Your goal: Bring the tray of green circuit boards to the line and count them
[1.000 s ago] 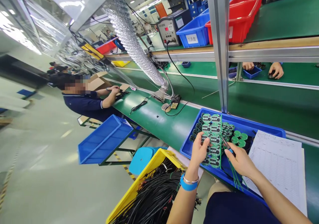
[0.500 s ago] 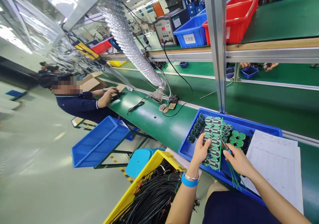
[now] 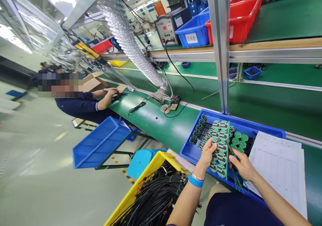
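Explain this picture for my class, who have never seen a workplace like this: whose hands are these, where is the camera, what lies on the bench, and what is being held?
The camera sits on a worker's head and looks down at their own two bare hands. The left hand grips a panel of round green circuit boards over a blue tray. The right hand holds a thin dark tool against the panel. More loose boards lie in the tray, and a printed sheet rests on its right end. The tray stands on a long green bench. Below the hands is a yellow bin of black cables. Farther along the bench, a co-worker sits working.
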`<action>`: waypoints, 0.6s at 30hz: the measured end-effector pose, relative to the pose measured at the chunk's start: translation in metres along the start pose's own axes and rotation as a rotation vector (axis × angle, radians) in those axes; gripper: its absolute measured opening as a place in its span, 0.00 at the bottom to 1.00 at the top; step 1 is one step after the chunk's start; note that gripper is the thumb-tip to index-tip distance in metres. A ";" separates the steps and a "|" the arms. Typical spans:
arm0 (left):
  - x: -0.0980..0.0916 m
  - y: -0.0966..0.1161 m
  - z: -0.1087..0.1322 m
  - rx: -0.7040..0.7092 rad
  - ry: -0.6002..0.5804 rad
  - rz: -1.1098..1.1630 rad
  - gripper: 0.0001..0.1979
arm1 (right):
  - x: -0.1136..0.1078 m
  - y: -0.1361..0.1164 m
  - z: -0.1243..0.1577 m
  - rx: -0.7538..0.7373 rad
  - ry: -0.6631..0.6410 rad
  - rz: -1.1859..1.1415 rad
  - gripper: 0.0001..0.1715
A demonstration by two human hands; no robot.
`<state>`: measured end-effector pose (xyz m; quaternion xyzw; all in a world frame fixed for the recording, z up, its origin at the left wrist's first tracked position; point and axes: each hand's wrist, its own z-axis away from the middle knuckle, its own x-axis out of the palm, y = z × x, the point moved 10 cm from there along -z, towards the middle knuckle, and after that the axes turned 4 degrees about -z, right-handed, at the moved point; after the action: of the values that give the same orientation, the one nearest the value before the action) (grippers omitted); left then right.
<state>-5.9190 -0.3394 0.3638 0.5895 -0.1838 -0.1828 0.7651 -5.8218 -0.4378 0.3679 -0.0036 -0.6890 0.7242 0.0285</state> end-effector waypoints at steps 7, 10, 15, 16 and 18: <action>-0.005 -0.022 -0.007 -0.013 0.008 -0.122 0.31 | -0.006 0.015 -0.003 0.115 -0.017 0.167 0.35; -0.040 -0.014 -0.027 0.045 0.097 -0.272 0.24 | -0.019 0.038 0.003 0.286 0.006 0.394 0.29; -0.068 -0.008 -0.069 0.072 0.089 -0.631 0.12 | -0.016 0.069 0.025 0.505 -0.114 0.680 0.25; -0.068 -0.007 -0.074 0.078 0.090 -0.707 0.11 | -0.015 0.072 0.028 0.521 -0.137 0.712 0.27; -0.066 -0.004 -0.078 0.103 0.125 -0.850 0.13 | -0.013 0.072 0.031 0.538 -0.172 0.760 0.31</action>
<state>-5.9378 -0.2422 0.3366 0.6601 0.1131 -0.4361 0.6012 -5.8131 -0.4730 0.2967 -0.1882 -0.4267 0.8337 -0.2957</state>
